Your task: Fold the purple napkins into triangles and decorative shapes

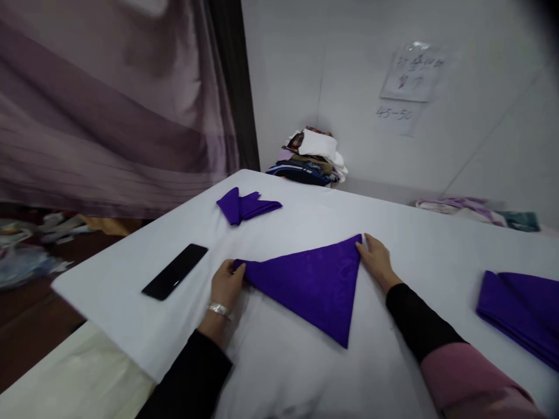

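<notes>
Purple cloth triangle (pixel 312 285): my left grip (pixel 227 283), right grip (pixel 377 260) pinch upper corners. Likely folding step; next needs aligned edges.

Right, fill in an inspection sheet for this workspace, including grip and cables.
Surface: white tabletop, slightly creased.
Job's things: purple triangular cloth in hand; folded purple bundle farther off; folded purple fabric at right, cut by the frame.
Clutter: flat black object, perhaps a phone; textile pile at the far edge.
Grip: left fingers on the cloth's left corner, right fingers on its upper right corner.
Cables: nothing seen.
Surroundings: curtain left; pale wall with handwritten sheet.
</notes>
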`<state>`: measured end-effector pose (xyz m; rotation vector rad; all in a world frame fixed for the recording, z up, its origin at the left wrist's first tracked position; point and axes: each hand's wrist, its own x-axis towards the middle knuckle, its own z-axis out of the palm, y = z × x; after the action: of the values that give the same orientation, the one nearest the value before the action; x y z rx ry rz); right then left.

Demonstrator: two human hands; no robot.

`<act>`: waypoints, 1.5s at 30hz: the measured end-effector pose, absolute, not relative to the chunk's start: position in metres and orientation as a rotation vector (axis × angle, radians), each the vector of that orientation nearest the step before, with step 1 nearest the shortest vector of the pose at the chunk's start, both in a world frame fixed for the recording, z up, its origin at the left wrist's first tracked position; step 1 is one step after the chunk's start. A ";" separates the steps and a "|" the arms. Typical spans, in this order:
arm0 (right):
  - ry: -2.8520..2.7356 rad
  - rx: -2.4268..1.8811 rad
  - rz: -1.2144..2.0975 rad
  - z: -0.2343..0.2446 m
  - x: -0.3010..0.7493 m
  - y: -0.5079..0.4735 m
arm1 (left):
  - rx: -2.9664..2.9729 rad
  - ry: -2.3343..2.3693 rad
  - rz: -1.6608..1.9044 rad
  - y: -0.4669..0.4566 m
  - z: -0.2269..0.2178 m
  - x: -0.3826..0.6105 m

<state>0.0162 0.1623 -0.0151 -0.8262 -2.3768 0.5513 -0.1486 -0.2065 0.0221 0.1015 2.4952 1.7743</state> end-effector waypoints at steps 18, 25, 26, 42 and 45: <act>-2.289 -1.082 0.672 0.001 0.058 0.209 | 0.274 2.338 1.630 -0.188 0.026 -0.153; -2.562 -0.159 0.788 0.032 0.063 0.075 | 0.382 2.689 1.358 -0.187 0.017 -0.177; -2.627 -0.048 0.728 0.033 0.066 0.057 | 0.423 2.744 1.300 -0.187 0.016 -0.178; -2.806 0.108 0.260 0.004 0.095 0.014 | 0.753 3.003 0.838 -0.171 0.014 -0.183; -2.794 0.105 0.243 0.000 0.096 0.013 | 0.745 3.022 0.822 -0.168 0.014 -0.181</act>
<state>0.0955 0.0130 0.0002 0.1047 -2.7939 0.2427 -0.1807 -0.1679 0.0144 0.7451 3.0222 0.8218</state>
